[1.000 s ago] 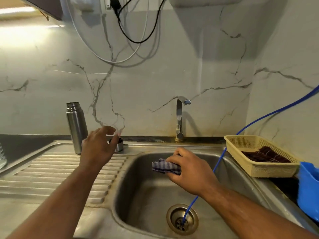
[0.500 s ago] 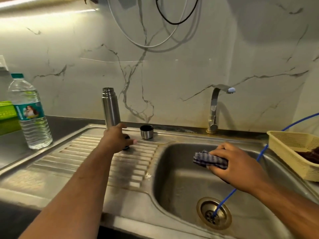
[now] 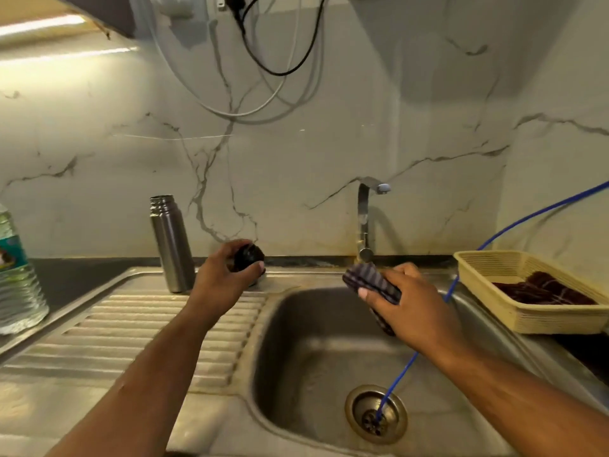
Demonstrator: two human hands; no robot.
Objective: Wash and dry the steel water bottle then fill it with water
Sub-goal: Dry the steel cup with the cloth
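Lifted since the earlier frame — dark cap (image 3: 248,257) pinched in left hand (image 3: 224,278), just right of upright steel bottle (image 3: 172,244); right hand (image 3: 400,300), farther right, clamps striped cloth (image 3: 372,282).

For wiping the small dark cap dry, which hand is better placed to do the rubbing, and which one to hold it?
The right hand should rub: it already holds the folded striped cloth. The left hand has its grip on the small dark cap, lifted beside the upright steel bottle, so it should hold.
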